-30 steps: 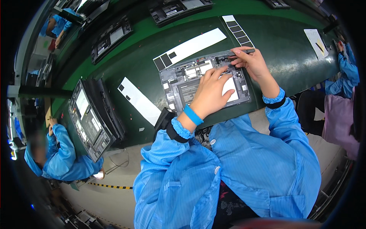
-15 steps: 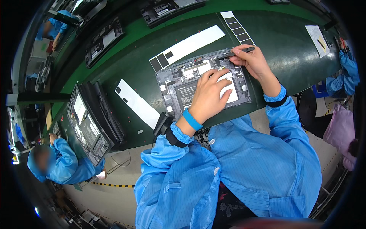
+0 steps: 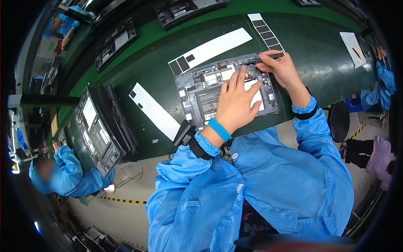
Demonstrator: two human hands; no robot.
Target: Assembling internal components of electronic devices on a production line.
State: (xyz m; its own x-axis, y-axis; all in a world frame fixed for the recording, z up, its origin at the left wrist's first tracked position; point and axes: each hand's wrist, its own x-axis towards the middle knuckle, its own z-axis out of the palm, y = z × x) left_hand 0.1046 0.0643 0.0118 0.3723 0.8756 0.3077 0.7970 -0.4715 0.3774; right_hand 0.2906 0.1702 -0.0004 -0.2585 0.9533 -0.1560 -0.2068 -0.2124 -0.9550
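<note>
An opened laptop base (image 3: 270, 90) lies on the table in front of me, its circuit boards and black battery (image 3: 208, 103) exposed. My left hand (image 3: 237, 103) rests palm down over its middle, fingers stretched out and holding nothing, the fingertips near the far board. Between the thumb and fingers of my right hand (image 3: 284, 71) is a slim black tool (image 3: 273, 56), held at a low slant; whether it is tweezers or a pry stick I cannot tell. Its tip reaches the laptop's far right edge, partly hidden by my fingers.
White strips with black stickers lie beyond the laptop (image 3: 218, 48), at far right (image 3: 265, 31) and at left (image 3: 155, 111). More opened laptops stand at left (image 3: 96, 130) and at the back (image 3: 189, 10). A paper with a pen (image 3: 351, 48) lies far right. Other people sit nearby.
My left hand has shifted slightly, its fingers straighter and closer together over the board. The right hand keeps the black tool at nearly the same spot. The whole view has moved a little.
</note>
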